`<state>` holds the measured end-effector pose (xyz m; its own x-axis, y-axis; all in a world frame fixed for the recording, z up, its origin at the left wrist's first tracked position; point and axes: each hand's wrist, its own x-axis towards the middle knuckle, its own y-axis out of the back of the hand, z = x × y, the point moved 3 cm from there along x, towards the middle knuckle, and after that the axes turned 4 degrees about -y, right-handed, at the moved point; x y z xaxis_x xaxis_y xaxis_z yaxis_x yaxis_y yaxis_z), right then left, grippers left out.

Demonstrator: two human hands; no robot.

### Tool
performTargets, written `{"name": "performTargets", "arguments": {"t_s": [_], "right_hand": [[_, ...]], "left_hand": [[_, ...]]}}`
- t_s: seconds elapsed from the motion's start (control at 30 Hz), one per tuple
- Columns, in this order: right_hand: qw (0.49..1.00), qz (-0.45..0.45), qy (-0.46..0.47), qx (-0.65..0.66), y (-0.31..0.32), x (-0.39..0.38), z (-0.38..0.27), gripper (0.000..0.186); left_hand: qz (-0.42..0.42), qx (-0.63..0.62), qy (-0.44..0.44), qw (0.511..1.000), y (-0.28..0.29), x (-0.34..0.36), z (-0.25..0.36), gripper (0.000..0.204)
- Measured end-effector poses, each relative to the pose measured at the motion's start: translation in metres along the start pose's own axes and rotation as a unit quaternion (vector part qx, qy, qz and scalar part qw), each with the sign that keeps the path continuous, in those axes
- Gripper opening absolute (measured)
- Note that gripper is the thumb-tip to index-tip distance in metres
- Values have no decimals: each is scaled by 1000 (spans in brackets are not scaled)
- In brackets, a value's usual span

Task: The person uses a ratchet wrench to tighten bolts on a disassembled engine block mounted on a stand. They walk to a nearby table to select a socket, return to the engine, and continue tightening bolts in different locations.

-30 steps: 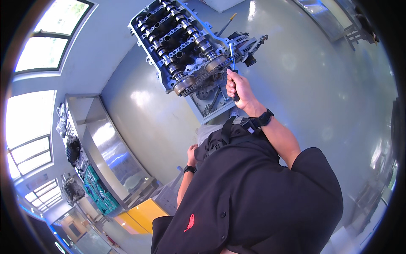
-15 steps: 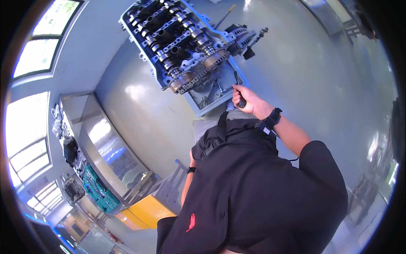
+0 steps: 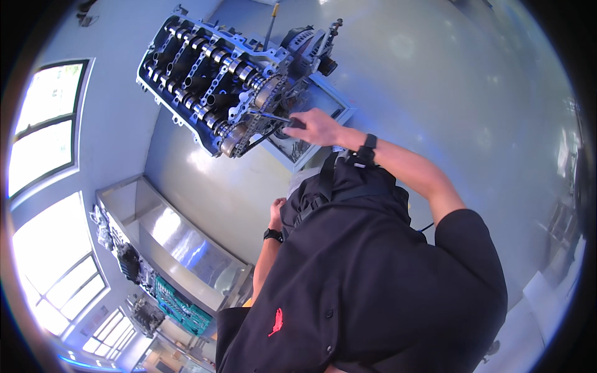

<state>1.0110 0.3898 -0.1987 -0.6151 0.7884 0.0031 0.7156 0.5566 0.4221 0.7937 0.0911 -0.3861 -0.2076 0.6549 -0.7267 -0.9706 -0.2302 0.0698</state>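
My right hand (image 3: 316, 127) is closed round the black handle of a screwdriver (image 3: 297, 124). Its slim metal shaft points left, over the timing chain (image 3: 249, 129) at the near end of an engine cylinder head (image 3: 205, 81). Whether the tip touches anything is too small to tell. Two rows of camshafts lie exposed in the head, with round brownish sprockets at the chain end, one of them a cam sprocket (image 3: 235, 140). At my left hip my left hand (image 3: 277, 212) is curled against my dark clothing, partly hidden, with no object visible in it.
Beneath the engine's near end is a framed tray (image 3: 339, 99) with loose metal parts. An alternator (image 3: 301, 43) juts from the engine's right side. Along the left wall runs a metal bench (image 3: 186, 230) carrying engine parts and a green tool case (image 3: 177, 304).
My right hand has moved left and up from beside the tray to the chain, bringing the screwdriver along. My left hand shows more at the hip. The whole view has shifted.
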Motion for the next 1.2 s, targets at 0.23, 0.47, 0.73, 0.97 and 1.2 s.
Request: {"name": "performTargets", "arguments": {"t_s": [0.23, 0.47, 0.73, 0.97, 1.2], "right_hand": [[993, 29, -6, 111, -20, 10, -6, 35], [993, 58, 53, 88, -16, 12, -6, 28], [991, -37, 121, -33, -35, -4, -6, 21], [983, -186, -1, -9, -24, -12, 13, 26], [962, -233, -113, -87, -13, -38, 52, 30]], "left_hand": [[67, 45, -19, 997, -15, 8, 34, 24], [104, -60, 11, 993, -13, -19, 1, 23], [15, 63, -128, 990, -13, -34, -40, 26], [73, -94, -3, 993, -15, -23, -52, 23], [106, -103, 72, 986, -12, -30, -66, 18]]}}
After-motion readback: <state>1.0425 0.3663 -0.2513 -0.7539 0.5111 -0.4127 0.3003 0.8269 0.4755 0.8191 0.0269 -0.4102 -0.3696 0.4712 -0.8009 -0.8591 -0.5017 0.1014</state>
